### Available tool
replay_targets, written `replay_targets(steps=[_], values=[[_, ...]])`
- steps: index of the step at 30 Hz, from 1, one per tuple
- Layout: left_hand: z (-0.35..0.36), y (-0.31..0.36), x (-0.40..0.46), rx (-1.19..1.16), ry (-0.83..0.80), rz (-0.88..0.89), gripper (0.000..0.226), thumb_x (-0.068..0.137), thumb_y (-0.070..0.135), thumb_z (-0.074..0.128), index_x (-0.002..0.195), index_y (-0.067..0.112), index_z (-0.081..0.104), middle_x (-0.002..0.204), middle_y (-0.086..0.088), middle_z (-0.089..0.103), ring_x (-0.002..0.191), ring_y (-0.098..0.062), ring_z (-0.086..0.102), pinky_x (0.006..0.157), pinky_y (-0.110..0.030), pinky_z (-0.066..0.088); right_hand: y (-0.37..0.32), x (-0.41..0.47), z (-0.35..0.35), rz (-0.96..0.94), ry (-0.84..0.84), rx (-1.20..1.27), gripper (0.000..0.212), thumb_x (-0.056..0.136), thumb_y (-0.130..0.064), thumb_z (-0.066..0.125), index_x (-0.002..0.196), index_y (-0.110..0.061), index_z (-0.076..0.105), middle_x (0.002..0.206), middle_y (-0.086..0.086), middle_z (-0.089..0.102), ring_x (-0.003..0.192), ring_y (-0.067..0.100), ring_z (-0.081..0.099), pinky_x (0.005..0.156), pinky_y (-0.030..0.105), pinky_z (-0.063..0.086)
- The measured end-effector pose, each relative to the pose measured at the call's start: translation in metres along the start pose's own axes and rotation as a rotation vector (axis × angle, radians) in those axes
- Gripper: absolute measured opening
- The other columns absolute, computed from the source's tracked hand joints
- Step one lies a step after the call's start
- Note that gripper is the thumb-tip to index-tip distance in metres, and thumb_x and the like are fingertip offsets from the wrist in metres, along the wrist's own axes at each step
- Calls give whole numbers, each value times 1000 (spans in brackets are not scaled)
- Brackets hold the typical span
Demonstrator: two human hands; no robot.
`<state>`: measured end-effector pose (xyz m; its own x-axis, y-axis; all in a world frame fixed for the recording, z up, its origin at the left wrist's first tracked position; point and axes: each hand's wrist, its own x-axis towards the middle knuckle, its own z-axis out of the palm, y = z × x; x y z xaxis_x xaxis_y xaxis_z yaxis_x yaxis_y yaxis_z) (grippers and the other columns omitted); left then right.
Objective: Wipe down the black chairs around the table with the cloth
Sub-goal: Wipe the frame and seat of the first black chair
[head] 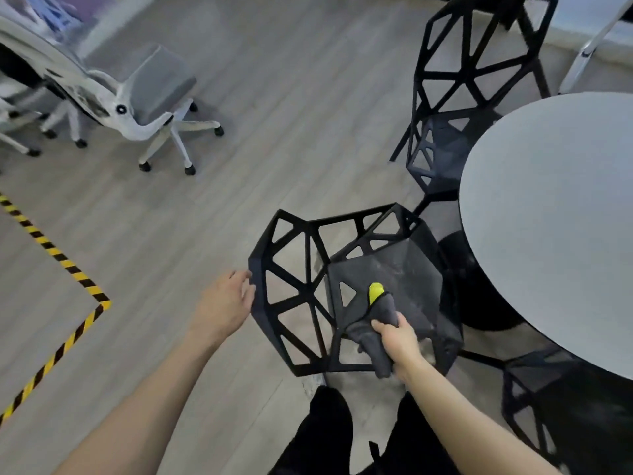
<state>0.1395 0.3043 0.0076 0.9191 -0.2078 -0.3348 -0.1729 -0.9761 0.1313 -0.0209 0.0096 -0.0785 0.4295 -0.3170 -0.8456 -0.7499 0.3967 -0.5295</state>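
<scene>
A black lattice chair (301, 289) stands in front of me beside the round grey table (555, 214). My right hand (399, 341) grips a dark grey cloth (373, 332) together with a yellow-tipped object (375, 291), held over the chair's seat. My left hand (227, 301) reaches to the outer edge of the chair's backrest, fingers relaxed and just touching it. A second black chair (455, 97) stands further along the table, and a third black chair (548, 402) sits at the lower right, partly under the tabletop.
A white and grey office chair (137, 108) on castors stands at the upper left. Yellow and black hazard tape (58, 255) marks the wooden floor on the left. My dark-trousered legs (329, 437) are at the bottom. A white stand leg (589, 46) rises at the top right.
</scene>
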Motion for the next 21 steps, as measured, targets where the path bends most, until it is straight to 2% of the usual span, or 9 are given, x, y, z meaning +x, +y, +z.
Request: replay_targets(steps=[3,7,8,10,12,14,17,19,21], values=[[10,-23,32,-178,-26,-112,36,112,44,47,132,21,65,127,-2,70,111,-25,68,92,-41,52,10,13,65,50,-17,32,28,99,-15,68,126,-20,65,107,13,77,99,38,75,89,58,64],[37,-22,75,-557,-98,-302,48,110,59,29,106,26,64,111,-3,70,110,-34,65,94,-47,51,-25,30,135,-49,-1,58,39,103,-27,66,141,-29,58,127,5,71,116,29,67,104,53,57],[44,-20,87,-629,-110,-348,56,108,63,23,110,26,66,116,-3,70,119,-35,64,102,-50,49,-40,38,148,-95,14,51,43,104,-29,64,146,-32,54,133,3,68,120,28,65,107,53,55],[56,-10,106,-726,-114,-437,67,108,64,17,135,25,65,139,-3,66,137,-31,56,119,-52,40,-67,64,173,-197,58,23,53,106,-35,60,157,-36,44,143,1,62,129,29,59,112,50,51],[58,2,110,-824,-53,-485,67,111,60,19,143,21,63,145,-7,64,139,-30,54,124,-51,36,-92,85,193,-316,91,7,58,107,-39,57,161,-39,36,150,3,58,137,30,55,114,47,47],[68,6,113,-873,18,-523,63,113,57,22,141,20,66,137,-5,67,131,-26,57,120,-46,40,-107,119,217,-409,64,2,60,107,-48,55,162,-45,32,160,-1,51,145,28,49,117,44,43],[76,4,107,-889,27,-530,55,116,47,23,120,24,73,111,6,72,107,-16,64,95,-25,44,-107,160,243,-529,-47,-75,56,104,-68,44,157,-52,39,163,-13,43,151,18,41,119,43,38],[76,2,104,-891,46,-536,52,117,43,23,97,33,71,88,19,72,90,5,65,76,-7,39,-106,181,249,-627,-71,-166,50,104,-68,41,148,-47,54,150,-14,48,143,14,44,118,43,41],[76,2,106,-894,57,-538,50,117,42,25,89,40,67,77,27,71,80,19,61,70,-1,38,-112,201,253,-670,-83,-223,47,106,-64,41,139,-38,62,151,-10,47,142,15,44,119,40,38]])
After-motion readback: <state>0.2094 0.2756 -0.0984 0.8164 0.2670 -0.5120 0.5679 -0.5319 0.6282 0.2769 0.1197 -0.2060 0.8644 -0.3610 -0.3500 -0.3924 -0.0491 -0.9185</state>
